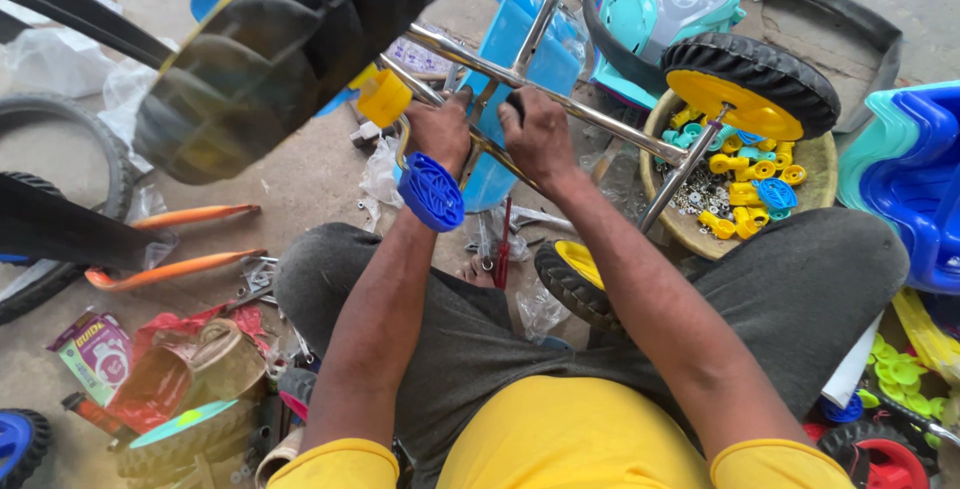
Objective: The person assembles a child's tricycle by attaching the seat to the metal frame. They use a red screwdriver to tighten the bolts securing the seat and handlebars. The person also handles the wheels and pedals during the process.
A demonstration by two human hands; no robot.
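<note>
Bright, even daylight fills the scene, with soft, short shadows under the objects on the grey concrete floor (300,179). The shiny chrome metal tube frame (560,99) carries small glints. The large black ribbed rubber tyre (280,39) at top left is close to the lens and blurred. Wide-angle distortion bends the edges; the centre is sharp.

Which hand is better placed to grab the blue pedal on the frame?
Left, probably. The left hand grips the chrome frame directly above the blue pedal, nearly touching it. The right hand holds the frame further to the right, away from the pedal.
</note>
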